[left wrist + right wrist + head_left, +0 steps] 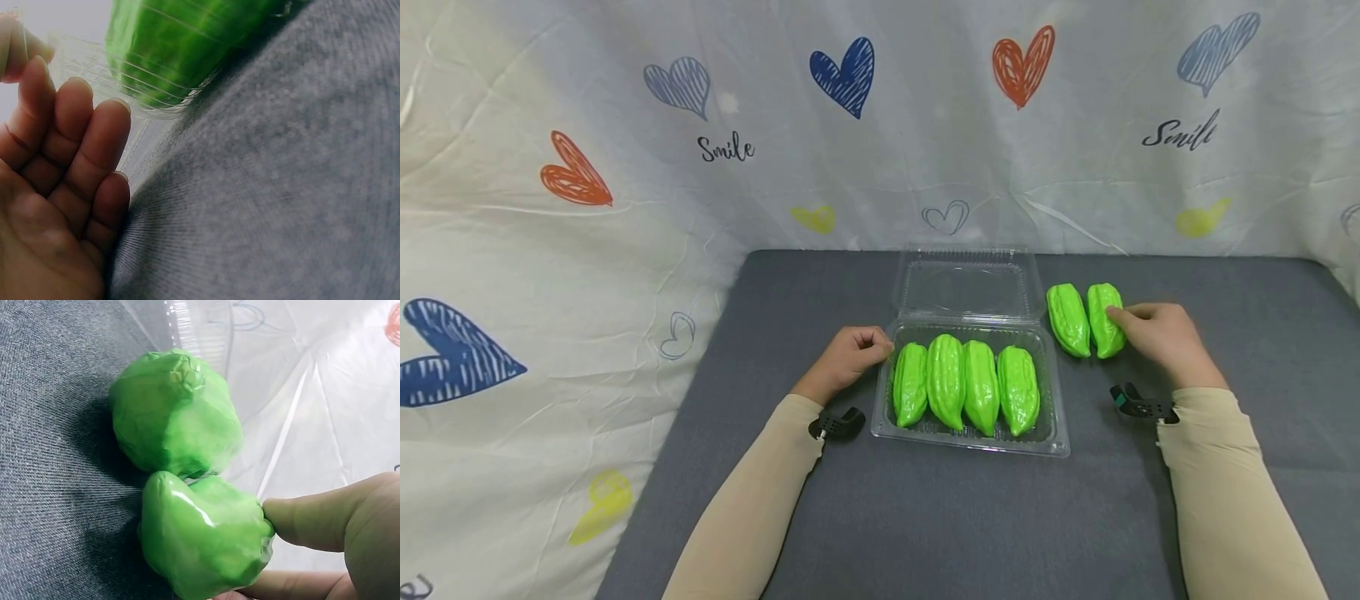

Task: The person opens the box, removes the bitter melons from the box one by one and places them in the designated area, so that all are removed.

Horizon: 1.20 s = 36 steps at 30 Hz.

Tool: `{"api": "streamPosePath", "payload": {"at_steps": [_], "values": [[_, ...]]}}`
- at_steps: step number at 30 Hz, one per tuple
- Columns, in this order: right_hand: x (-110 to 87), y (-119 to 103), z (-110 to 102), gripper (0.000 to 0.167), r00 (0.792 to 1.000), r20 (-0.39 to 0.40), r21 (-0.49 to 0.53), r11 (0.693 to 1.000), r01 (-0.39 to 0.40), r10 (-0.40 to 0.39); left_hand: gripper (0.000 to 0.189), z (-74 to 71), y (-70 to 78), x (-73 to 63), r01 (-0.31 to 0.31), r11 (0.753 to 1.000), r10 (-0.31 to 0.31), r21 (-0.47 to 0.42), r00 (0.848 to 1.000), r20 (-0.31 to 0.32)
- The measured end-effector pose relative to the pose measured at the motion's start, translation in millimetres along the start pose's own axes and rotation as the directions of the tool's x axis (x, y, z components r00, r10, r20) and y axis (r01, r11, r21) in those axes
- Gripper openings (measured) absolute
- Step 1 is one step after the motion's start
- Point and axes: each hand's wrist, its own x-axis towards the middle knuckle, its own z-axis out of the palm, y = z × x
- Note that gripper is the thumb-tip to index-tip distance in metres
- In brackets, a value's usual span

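On the table a clear plastic clamshell box (895,431) stands with its lid folded back. Inside it several glossy green, lengthwise-ridged fruits (945,382) lie side by side, tips toward the near edge. My left hand (852,358) pinches the box's left rim between thumb and forefinger, the other fingers loosely bent in the left wrist view. To the right of the lid are two more such fruits. With thumb and fingers my right hand (1165,337) grips the right-hand green fruit (203,540); the other green fruit (175,412) lies right against it.
The transparent lid (966,287) lies back toward the curtain. A grey cloth (985,525) covers the table. Behind and to the left hangs a white curtain (925,150) printed with hearts. Black wrist straps (1142,406) sit on both sleeves.
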Motion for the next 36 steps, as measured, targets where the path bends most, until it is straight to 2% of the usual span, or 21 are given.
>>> {"api": "streamPosePath", "payload": {"at_steps": [4,6,11,13,15,23,36], "values": [[0.8,0.4,1.2,0.08,1.0,0.006,-0.004,1.0,0.005,-0.004,0.027,0.0,17.7,-4.8,-0.014,1.0,0.014,-0.009,1.0,0.008],[0.6,0.4,1.1,0.08,1.0,0.007,-0.006,1.0,0.007,-0.007,0.027,-0.2,21.0,-5.8,-0.015,1.0,0.016,-0.011,1.0,0.006],[-0.3,-0.5,0.4,0.08,1.0,0.016,-0.009,1.0,0.009,-0.009,0.027,-0.1,3.5,-0.7,0.009,1.0,-0.009,-0.003,1.0,-0.006],[-0.5,-0.9,0.2,0.08,1.0,0.021,-0.005,1.0,0.006,-0.006,0.027,0.1,-7.3,2.3,0.01,1.0,-0.01,0.001,1.0,-0.009],[-0.5,-1.3,0.1,0.08,1.0,0.025,-0.005,1.0,0.005,-0.005,0.027,-0.1,-11.5,3.2,0.004,1.0,-0.004,0.002,1.0,-0.011],[-0.1,-1.4,0.3,0.078,0.999,0.043,-0.019,1.0,0.009,-0.008,0.026,-1.3,-15.5,2.5,-0.017,1.0,0.017,-0.012,1.0,-0.009],[0.2,-2.0,0.5,0.08,0.998,0.058,0.033,0.999,0.008,-0.01,0.026,-1.0,-15.7,2.9,-0.01,1.0,0.01,-0.007,1.0,-0.008]]}}
